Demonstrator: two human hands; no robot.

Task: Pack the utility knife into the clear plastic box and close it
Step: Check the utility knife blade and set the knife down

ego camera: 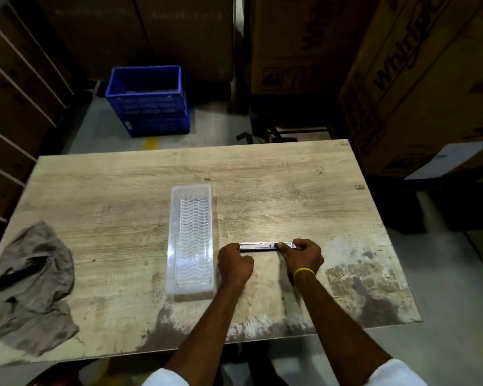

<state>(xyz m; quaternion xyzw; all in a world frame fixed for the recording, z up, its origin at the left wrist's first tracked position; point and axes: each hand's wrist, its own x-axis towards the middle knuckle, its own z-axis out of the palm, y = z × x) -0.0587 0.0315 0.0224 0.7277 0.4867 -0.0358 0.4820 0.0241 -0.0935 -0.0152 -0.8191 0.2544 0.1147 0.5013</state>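
Observation:
A slim silver utility knife lies crosswise just right of the clear plastic box, held at both ends. My left hand grips its left end and my right hand, with a yellow band on the wrist, grips its right end. The long clear box stands on the wooden table with its length running away from me. A wavy ribbed clear piece lies inside it. I cannot tell whether that piece is the lid or an insert.
A crumpled grey cloth lies at the table's left front corner. A blue crate stands on the floor beyond the table. Large cardboard cartons rise at the right and back, and shelving runs along the left.

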